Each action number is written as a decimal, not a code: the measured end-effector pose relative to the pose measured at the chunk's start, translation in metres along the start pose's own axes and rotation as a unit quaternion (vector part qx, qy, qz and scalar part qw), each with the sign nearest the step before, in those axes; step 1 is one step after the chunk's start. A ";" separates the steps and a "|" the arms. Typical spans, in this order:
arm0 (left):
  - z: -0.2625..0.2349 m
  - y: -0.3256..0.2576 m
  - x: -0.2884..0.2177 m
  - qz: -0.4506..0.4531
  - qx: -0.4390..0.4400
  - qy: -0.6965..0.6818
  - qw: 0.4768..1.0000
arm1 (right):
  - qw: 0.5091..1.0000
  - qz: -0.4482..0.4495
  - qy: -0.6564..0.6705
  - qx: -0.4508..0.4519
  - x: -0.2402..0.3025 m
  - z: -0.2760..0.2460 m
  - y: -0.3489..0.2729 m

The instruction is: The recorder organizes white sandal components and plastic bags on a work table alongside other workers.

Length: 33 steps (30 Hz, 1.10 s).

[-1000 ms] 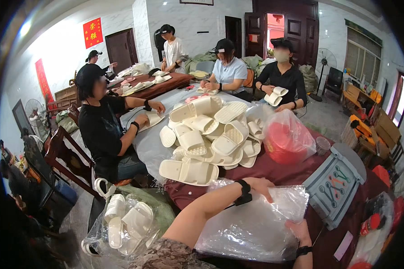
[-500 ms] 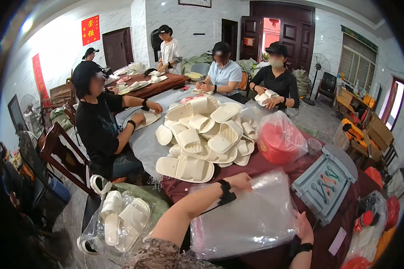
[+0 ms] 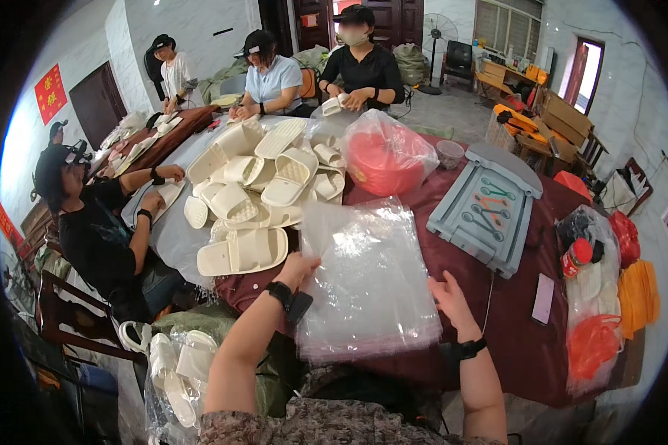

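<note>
A stack of clear, flat plastic bags [image 3: 367, 278] is in front of me, over the near part of the table, with a pinkish strip along its lower edge. My left hand [image 3: 298, 271] grips its left edge, fingers bent against the plastic. At the opposite edge is my right hand [image 3: 453, 298], fingers apart and the tips at or very near the side of the stack; whether they touch is unclear. Beyond my left hand lies a big heap of cream slippers [image 3: 249, 178], with one slipper [image 3: 243, 251] closest to me.
A red bundle in clear plastic [image 3: 386, 156] stands behind the bags. To the right are a grey plastic stool [image 3: 460, 222], a phone [image 3: 542, 300] and a red-lidded jar [image 3: 576, 256]. Bagged slippers [image 3: 182, 363] sit at lower left. Several people work around the tables.
The view has swung right and down. The bag stack is turned straighter; my left hand has gone from its top edge to its left edge. My right hand stays at the right side.
</note>
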<state>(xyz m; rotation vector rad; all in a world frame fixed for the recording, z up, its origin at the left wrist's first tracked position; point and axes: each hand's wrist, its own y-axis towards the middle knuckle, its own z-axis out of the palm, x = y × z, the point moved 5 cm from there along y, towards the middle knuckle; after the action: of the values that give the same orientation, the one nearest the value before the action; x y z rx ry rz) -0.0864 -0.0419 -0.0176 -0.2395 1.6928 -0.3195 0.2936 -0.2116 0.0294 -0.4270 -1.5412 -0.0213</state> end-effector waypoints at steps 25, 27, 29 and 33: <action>0.011 -0.052 -0.019 0.164 0.022 0.113 0.980 | 0.999 0.000 -0.035 0.033 -0.037 -0.003 -0.032; 0.008 -0.044 -0.013 0.143 0.028 0.077 0.986 | 0.999 -0.003 -0.049 0.015 -0.030 0.000 -0.032; 0.007 -0.041 -0.011 0.125 0.038 0.042 0.991 | 0.999 -0.005 -0.045 0.022 -0.025 0.000 -0.033; 0.012 -0.038 -0.010 0.107 0.056 0.068 0.990 | 0.998 -0.008 -0.057 0.018 -0.024 -0.001 -0.031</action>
<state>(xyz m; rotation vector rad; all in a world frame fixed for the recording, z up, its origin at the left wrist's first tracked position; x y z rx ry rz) -0.0740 -0.0755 0.0032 0.0489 1.8095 -0.2730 0.2849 -0.2466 0.0141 -0.3921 -1.6546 0.0191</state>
